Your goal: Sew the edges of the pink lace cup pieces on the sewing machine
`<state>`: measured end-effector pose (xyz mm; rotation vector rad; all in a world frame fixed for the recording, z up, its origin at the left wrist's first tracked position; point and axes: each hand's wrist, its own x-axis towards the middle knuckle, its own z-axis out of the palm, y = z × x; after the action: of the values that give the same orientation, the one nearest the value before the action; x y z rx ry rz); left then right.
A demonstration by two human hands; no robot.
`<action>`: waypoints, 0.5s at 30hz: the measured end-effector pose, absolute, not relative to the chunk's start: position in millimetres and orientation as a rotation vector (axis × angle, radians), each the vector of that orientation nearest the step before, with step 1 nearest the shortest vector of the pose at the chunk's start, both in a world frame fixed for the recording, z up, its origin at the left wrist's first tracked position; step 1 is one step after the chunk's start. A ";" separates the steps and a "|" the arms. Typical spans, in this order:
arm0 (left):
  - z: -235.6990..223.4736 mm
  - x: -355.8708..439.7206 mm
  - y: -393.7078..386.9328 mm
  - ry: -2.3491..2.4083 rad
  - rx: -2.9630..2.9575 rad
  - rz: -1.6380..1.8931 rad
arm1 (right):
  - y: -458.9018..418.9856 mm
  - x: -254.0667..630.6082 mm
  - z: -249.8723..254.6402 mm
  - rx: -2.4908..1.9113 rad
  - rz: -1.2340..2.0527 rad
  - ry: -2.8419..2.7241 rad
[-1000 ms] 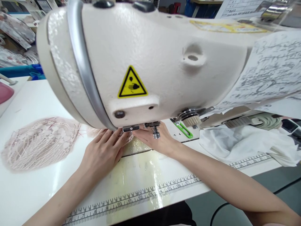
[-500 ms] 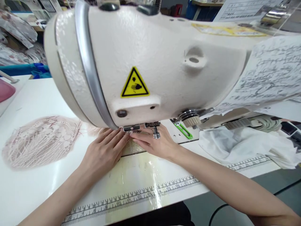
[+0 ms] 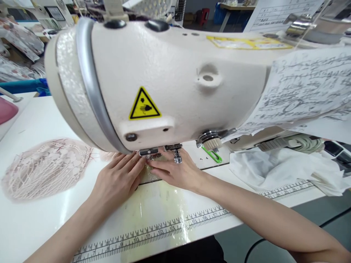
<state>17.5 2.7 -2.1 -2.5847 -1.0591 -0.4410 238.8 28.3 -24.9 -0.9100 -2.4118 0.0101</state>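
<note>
My left hand (image 3: 120, 176) lies flat with its fingers stretched out, left of the presser-foot area of a sewing machine (image 3: 175, 84). A bit of pale pink lace fabric (image 3: 107, 156) shows beyond its fingers. Right of the needle area, my right hand (image 3: 175, 170) rests on the machine bed, fingers extended and partly hidden behind the metal guide (image 3: 177, 157). The two hands' fingertips nearly meet under the machine head, which hides most of the fabric there. On the table to the left lies a separate oval piece of pale pink lace (image 3: 46, 170).
A printed ruler (image 3: 148, 235) runs along the table's front edge. Green thread snips (image 3: 212, 155) lie behind my right hand. White cloth (image 3: 282, 170) is bunched at the right. Handwritten paper (image 3: 307, 87) hangs over the machine arm. A pink object (image 3: 7, 110) sits at far left.
The view has shifted slightly, so the machine head sits further left. Both hands keep nearly the same flat pose by the needle area.
</note>
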 end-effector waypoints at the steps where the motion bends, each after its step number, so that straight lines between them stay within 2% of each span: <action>1: -1.4 18.3 2.6 -1.061 -2.581 -0.441 | 28.5 238.6 -24.7 -0.908 0.015 -2.421; 15: -3.0 18.5 2.5 -1.086 -2.597 -0.383 | 24.4 238.6 -10.2 -1.060 0.043 -2.477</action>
<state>18.5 2.5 -3.0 -2.5971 -1.0863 -0.3829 238.6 24.4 -10.2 -1.0603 -2.4767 0.0430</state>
